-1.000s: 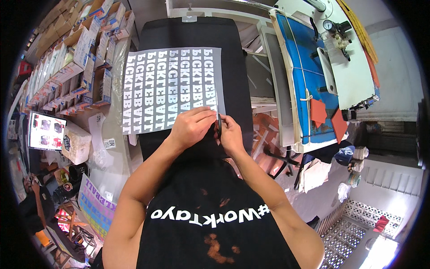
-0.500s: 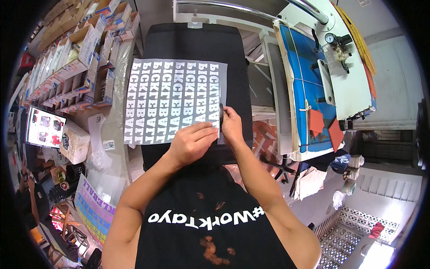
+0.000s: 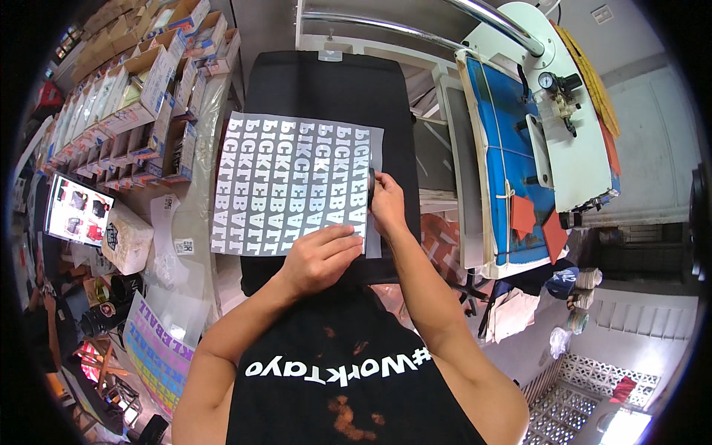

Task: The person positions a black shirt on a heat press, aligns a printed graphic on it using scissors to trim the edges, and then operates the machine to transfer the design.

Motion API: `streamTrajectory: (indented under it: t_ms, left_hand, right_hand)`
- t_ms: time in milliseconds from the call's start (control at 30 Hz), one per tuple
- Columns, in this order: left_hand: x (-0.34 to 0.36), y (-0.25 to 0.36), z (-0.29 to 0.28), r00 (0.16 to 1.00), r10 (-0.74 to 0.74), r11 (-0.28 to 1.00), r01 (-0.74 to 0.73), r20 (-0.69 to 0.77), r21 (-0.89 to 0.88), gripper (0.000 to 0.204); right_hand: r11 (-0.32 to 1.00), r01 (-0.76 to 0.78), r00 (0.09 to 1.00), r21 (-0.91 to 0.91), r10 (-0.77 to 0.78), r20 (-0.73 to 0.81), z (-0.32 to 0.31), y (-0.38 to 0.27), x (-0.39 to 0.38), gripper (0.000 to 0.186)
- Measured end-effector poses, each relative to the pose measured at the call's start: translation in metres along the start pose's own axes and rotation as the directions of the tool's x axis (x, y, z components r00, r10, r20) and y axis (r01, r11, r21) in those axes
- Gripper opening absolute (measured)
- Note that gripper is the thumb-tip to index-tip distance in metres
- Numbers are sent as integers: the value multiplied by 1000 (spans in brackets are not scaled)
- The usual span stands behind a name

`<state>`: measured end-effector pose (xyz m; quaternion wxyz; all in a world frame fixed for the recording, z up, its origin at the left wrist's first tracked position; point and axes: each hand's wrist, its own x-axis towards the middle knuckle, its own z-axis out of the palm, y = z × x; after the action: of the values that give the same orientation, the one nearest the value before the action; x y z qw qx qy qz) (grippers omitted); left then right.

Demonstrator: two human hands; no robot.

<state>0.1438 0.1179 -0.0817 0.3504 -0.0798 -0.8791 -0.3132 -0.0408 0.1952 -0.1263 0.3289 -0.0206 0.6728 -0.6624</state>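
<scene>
A grey sheet (image 3: 245, 185) with rows of white block letters lies on a black padded board (image 3: 326, 85) before me. My left hand (image 3: 323, 259) rests on the sheet's near right corner, fingers together and bent over its edge; the thumb is hidden. At the right edge, a little farther off, my right hand (image 3: 388, 204) is closed around a narrow dark object (image 3: 371, 182). Its kind is hard to make out, since the fingers hide part of it. A narrow pale strip (image 3: 376, 148) runs along the sheet's right side.
Stacked cardboard boxes (image 3: 137, 89) and a lit screen (image 3: 78, 210) stand at the left. To the right is a blue panel (image 3: 500, 111) tied with string, beside a white machine arm (image 3: 578, 141) with a gauge. A colourful lettered sheet (image 3: 156, 356) hangs lower left.
The view has shifted slightly. My right hand with the dark object has moved farther up the sheet's right edge, away from my left hand. The left stays at the near corner.
</scene>
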Motion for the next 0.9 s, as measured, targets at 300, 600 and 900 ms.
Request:
streamTrajectory:
  t_ms: [300, 600, 900]
  left_hand:
    - [-25, -47, 11, 751, -661, 652, 566, 12, 503, 77]
    - [-3, -163, -53, 903, -335, 913, 241, 269, 330, 48]
    - [20, -80, 50, 955, -159, 987, 145, 251, 72, 40]
  right_hand:
    - [946, 50, 988, -320, -93, -120, -67, 2, -4, 40]
    - [901, -431, 821, -42, 411, 397, -141, 48, -143, 37]
    - [969, -240, 952, 54, 224, 210, -68, 63, -137, 41]
